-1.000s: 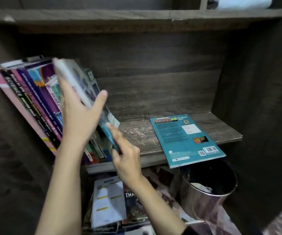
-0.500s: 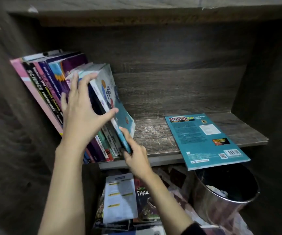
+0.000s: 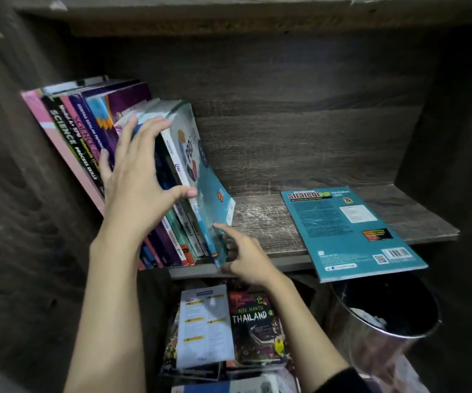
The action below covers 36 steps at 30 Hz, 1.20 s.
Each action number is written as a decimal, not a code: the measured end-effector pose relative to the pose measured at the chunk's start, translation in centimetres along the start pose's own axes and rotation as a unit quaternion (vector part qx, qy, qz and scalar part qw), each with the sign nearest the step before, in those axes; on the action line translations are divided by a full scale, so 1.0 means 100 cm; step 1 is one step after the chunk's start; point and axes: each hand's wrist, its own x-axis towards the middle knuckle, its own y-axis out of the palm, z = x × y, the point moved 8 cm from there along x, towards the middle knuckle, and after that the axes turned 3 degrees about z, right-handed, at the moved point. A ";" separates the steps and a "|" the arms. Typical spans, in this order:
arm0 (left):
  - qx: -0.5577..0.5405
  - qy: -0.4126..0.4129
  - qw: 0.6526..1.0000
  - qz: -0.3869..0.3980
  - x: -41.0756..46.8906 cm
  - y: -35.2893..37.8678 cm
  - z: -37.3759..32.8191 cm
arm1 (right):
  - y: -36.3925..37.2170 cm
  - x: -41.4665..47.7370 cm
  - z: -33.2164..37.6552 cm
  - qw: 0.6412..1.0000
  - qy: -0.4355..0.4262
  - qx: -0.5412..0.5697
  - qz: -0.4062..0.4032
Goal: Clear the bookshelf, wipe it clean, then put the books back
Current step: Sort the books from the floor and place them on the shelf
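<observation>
A row of books leans to the left on the dark wooden shelf. The outermost one is a teal and white workbook. My left hand lies spread over the spines, fingers straight, thumb against the workbook's spine. My right hand is at the workbook's bottom corner by the shelf's front edge, forefinger stretched along its cover, other fingers curled under. A teal book lies flat on the shelf's right part, overhanging the front edge.
Below the shelf lies a pile of books, with a white leaflet and a dark "Thailand" book on top. A shiny metal bin stands at the lower right. The cabinet's side walls close in left and right.
The teal and white workbook has been pushed in against the leaning row. My left hand moved from gripping it to lying flat over the spines. My right hand stayed at its bottom corner.
</observation>
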 end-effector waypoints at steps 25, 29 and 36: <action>0.042 -0.008 0.998 -0.048 -0.003 0.016 0.004 | 0.006 0.003 0.004 0.990 0.049 -0.122 -0.051; 0.073 -0.019 0.996 -0.040 -0.008 0.020 -0.011 | -0.011 -0.010 0.010 0.976 0.060 -0.208 -0.013; 0.042 0.053 0.997 0.045 -0.036 0.072 -0.071 | -0.100 -0.063 0.012 0.914 0.099 -0.374 -0.123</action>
